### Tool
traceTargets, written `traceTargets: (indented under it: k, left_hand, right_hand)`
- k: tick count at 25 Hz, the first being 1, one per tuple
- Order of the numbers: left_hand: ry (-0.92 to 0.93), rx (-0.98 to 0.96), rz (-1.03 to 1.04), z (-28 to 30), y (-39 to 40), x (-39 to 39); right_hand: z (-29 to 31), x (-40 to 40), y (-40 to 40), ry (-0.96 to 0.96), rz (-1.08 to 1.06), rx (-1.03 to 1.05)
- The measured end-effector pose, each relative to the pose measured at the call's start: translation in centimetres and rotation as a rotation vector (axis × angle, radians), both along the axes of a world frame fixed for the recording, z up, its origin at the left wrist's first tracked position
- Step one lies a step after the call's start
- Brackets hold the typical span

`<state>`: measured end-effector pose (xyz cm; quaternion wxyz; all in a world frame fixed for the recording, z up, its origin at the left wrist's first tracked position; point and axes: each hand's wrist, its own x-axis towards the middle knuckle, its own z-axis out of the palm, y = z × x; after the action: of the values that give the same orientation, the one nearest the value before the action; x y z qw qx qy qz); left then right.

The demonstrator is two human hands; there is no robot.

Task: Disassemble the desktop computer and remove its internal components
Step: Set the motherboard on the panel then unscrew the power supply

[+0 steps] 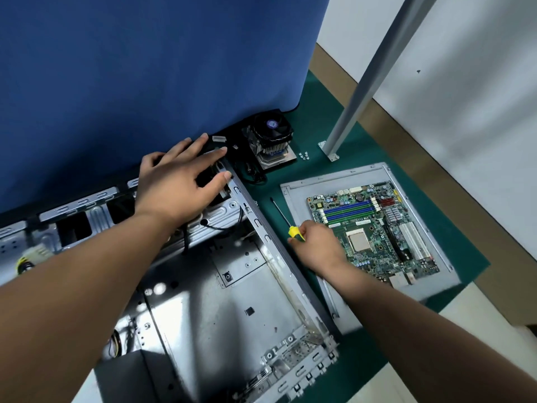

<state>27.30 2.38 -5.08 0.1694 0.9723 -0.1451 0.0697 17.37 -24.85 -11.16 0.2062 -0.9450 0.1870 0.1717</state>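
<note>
Rightward, screwdriver (283, 217) (gripped) between case (255, 222) edge, motherboard (374, 228)

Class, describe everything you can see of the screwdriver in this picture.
The screwdriver has a thin dark metal shaft and a yellow handle with a black band. It lies flat on the green mat, between the computer case and the side panel, tip pointing away from the person. The right hand grips its handle, hiding most of it.

Bare grey sheet-metal computer case (238, 309) with glossy reflections; matt green mat (453, 228); matt blue cloth partition (145, 68); screwdriver (286, 219) with steel shaft and yellow plastic handle; finned metal heatsink (273, 146).
</note>
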Motion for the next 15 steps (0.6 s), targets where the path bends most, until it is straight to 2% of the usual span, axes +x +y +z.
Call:
traceTargets:
  k: [6,11,13,15]
  left_hand:
    - [0.018,0.016,0.006,-0.2,0.0,0.1]
    - [0.064,-0.020,-0.030,0.5,0.2,-0.2]
    - [0.144,-0.196,-0.068,1.4,0.6,-1.2]
    - [0.214,-0.498,-0.044,2.1,1.5,-3.4]
  right_hand:
    - [-0.3,-0.3,0.7,0.044,0.075,-0.144]
    - [1.0,-0.9,0.9,0.067,0.098,-0.106]
    - [2.8,-1.5,0.4,0.048,0.058,-0.033]
    - [5.1,-2.2,-0.2,-0.051,0.021,0.061]
